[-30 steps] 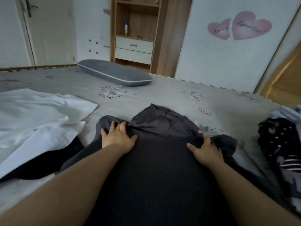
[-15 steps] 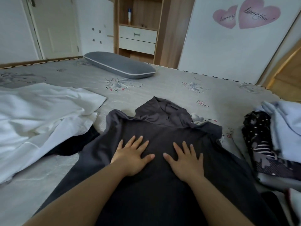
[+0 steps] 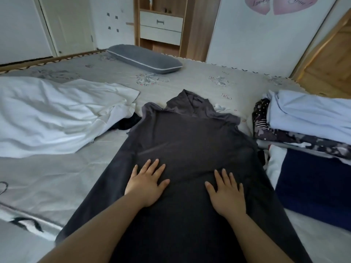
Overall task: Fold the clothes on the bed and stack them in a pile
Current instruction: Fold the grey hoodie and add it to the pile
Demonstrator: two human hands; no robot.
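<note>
Where bed (image 3: 95, 173) borders garment (image 3: 190, 139), bare

On the grey patterned bed (image 3: 190, 80) lie one dark grey garment (image 3: 190, 145), one crumpled white garment (image 3: 57, 114), one long grey pillow (image 3: 144, 58) and two bare flat hands, left hand (image 3: 147, 184) and right hand (image 3: 227, 194).

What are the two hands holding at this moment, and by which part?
Nothing is held. The left hand and the right hand lie flat, fingers straight, on the middle of the dark grey fabric garment.
</note>
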